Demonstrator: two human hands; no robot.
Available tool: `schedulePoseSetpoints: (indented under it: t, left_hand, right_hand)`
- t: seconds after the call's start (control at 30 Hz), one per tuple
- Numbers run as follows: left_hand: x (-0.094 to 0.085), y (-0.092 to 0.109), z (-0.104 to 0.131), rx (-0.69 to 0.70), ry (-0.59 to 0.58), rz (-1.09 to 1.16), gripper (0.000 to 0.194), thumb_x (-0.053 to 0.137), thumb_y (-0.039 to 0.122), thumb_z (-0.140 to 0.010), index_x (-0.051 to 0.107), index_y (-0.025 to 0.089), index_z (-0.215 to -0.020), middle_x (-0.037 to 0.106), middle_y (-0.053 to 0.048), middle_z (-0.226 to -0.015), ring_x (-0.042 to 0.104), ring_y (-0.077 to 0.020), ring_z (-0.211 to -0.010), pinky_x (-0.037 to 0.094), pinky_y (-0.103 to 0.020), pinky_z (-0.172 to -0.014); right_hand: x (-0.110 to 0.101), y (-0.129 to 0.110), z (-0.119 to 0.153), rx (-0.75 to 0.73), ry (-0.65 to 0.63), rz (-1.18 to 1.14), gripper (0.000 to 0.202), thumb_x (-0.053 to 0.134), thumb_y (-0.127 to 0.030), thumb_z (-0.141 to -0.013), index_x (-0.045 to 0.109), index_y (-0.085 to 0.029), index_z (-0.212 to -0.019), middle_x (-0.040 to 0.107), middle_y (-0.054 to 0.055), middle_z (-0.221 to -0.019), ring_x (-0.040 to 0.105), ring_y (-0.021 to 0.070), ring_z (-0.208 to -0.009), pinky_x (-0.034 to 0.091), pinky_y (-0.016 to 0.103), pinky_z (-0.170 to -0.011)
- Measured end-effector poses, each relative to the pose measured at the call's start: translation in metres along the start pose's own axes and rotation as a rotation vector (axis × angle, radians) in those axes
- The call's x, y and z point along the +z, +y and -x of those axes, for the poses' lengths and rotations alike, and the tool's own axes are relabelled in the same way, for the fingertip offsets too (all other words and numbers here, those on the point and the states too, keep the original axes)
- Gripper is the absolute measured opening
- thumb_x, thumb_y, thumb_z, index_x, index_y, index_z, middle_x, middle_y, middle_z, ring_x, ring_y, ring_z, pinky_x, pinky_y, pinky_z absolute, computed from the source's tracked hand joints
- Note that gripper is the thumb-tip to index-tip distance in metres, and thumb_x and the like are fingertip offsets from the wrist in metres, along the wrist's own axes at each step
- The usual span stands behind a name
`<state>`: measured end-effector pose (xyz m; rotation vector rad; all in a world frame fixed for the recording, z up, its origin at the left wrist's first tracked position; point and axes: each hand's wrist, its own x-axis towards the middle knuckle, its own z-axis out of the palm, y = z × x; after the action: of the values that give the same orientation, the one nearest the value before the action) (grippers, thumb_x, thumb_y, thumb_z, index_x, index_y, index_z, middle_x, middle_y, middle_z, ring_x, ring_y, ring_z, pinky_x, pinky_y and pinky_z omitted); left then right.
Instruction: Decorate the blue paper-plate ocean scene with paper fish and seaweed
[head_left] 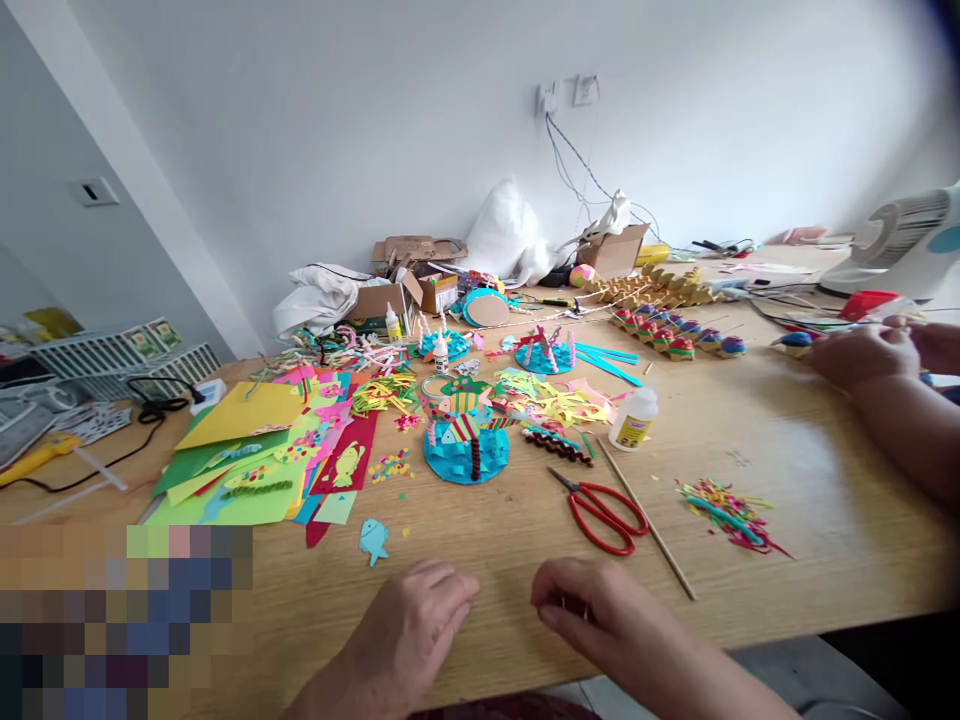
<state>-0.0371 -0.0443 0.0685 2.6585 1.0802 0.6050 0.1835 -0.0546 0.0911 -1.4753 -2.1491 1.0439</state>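
Observation:
My left hand (420, 620) lies at the table's front edge, fingers curled and held together, with nothing showing in it. Opposite it, my right hand (600, 610) is loosely closed, thumb below the bent fingers, and nothing shows in it either. Just beyond my left hand lies a blue paper fish (373, 541). Red-handled scissors (609, 518) and a thin wooden stick (649, 522) are near my right hand. Farther ahead stands a round blue craft base (442, 465) with striped paper fish (459, 400) and a brown pipe cleaner (475, 460).
A glue bottle (634, 420) stands beyond the scissors. Coloured paper sheets (225, 415) are stacked at left, and shredded scraps (727, 515) lie at right. Another person's hands (866, 355) are at the right edge. Painted egg-carton pieces (675, 335) and a white fan (900, 240) sit farther back.

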Motion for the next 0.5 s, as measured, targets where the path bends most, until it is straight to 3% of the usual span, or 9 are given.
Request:
schedulePoseSetpoints:
  t: [0.1, 0.23, 0.37, 0.5]
  left_hand:
    - [0.012, 0.0, 0.012, -0.046, 0.129, 0.068, 0.028, 0.035, 0.009, -0.085, 0.057, 0.021, -0.098, 0.067, -0.002, -0.081, 0.064, -0.0123, -0.072, 0.05, -0.019, -0.064]
    - [0.026, -0.006, 0.024, -0.101, 0.258, 0.095, 0.026, 0.036, 0.013, -0.086, 0.057, 0.022, -0.098, 0.067, -0.002, -0.081, 0.064, -0.0112, -0.071, 0.051, -0.017, -0.064]
    - [0.033, -0.009, 0.028, -0.096, 0.283, 0.105, 0.023, 0.037, 0.017, -0.087, 0.059, 0.021, -0.091, 0.064, -0.001, -0.074, 0.063, -0.0111, -0.067, 0.05, -0.016, -0.059]
    - [0.036, -0.01, 0.028, -0.106, 0.279, 0.106, 0.023, 0.038, 0.014, -0.086, 0.059, 0.021, -0.091, 0.064, -0.001, -0.073, 0.062, -0.0111, -0.066, 0.049, -0.017, -0.059]
  right_hand:
    - [0.015, 0.006, 0.013, 0.007, 0.014, 0.039, 0.017, 0.043, -0.016, -0.076, 0.06, -0.018, -0.076, 0.063, 0.002, -0.074, 0.056, 0.013, -0.068, 0.039, 0.021, -0.061]
    - [0.012, 0.022, 0.022, 0.045, 0.121, 0.081, 0.017, 0.041, -0.017, -0.079, 0.058, -0.018, -0.073, 0.063, 0.003, -0.07, 0.056, 0.0135, -0.064, 0.039, 0.021, -0.058]
    - [0.003, 0.037, 0.03, 0.066, 0.28, 0.123, 0.02, 0.038, -0.024, -0.083, 0.056, -0.019, -0.076, 0.064, 0.003, -0.07, 0.058, 0.0143, -0.064, 0.041, 0.022, -0.059]
    - [0.014, 0.045, 0.03, 0.017, 0.366, 0.115, 0.021, 0.038, -0.028, -0.085, 0.056, -0.02, -0.078, 0.064, 0.002, -0.071, 0.06, 0.0137, -0.065, 0.042, 0.021, -0.059]
